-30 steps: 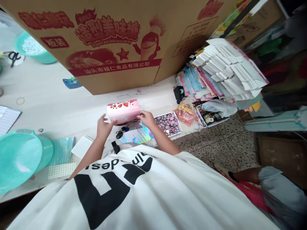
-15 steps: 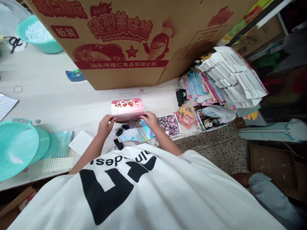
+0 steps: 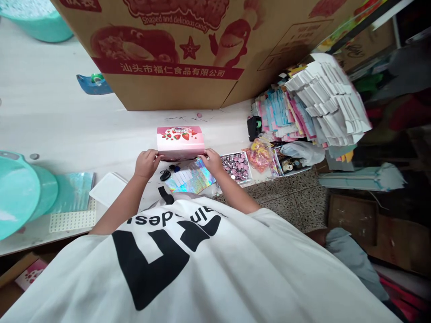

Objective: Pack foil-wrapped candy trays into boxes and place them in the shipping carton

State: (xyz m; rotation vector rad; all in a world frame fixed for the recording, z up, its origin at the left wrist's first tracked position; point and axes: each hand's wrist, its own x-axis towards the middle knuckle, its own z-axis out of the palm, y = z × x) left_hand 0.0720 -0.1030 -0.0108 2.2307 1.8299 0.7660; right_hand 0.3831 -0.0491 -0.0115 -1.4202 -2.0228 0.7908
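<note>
Pink strawberry-printed sheet [image 3: 181, 141], one, bowed, between my two sets of fingers. My left fingers [image 3: 155, 155]: pinched narrow on its near left corner. My right fingers [image 3: 206, 154]: pinched likewise at its near right corner. Iridescent sheet [image 3: 199, 180], one, nearer my body than the fingers. Small round pink pieces [image 3: 236, 167], many, boxed, just right of my right fingers. Printed carton [image 3: 175, 92], one, beyond both sets of fingers, on the white surface [image 3: 124, 134].
</note>
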